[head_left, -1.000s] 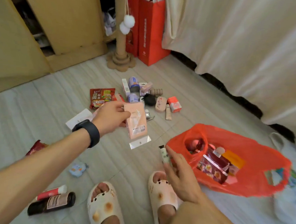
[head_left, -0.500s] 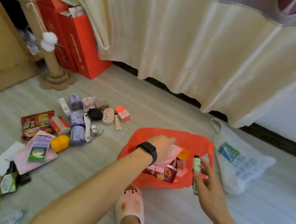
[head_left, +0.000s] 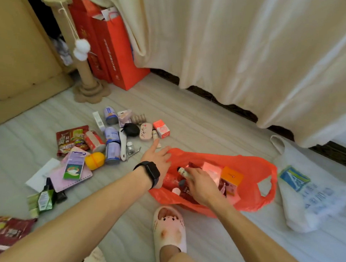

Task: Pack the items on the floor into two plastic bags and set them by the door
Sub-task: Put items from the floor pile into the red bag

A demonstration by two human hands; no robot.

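Note:
An orange-red plastic bag (head_left: 250, 167) lies open on the floor with several items inside, among them a pink box (head_left: 210, 169) and an orange box (head_left: 231, 177). My right hand (head_left: 199, 184) is over the bag's mouth and grips a small tube (head_left: 182, 172). My left hand (head_left: 157, 156), with a black watch on the wrist, hovers at the bag's left rim with fingers stretched out and nothing in it. A white plastic bag (head_left: 311, 191) lies flat to the right. Loose items lie to the left: cans (head_left: 112, 148), a yellow ball (head_left: 95, 160), a snack packet (head_left: 72, 139), a small red box (head_left: 161, 129).
A cream curtain (head_left: 244, 57) hangs along the right. Red paper bags (head_left: 120, 53) and a cat scratching post (head_left: 87, 75) stand at the back. A pink notebook (head_left: 70, 176), a green bottle (head_left: 45, 199) and a dark red packet (head_left: 7, 231) lie at the left. My slippered foot (head_left: 169, 229) stands by the bag.
My left hand has dropped the pink box into the red bag and come out empty toward the loose items. My right hand has lowered the tube into the bag's mouth.

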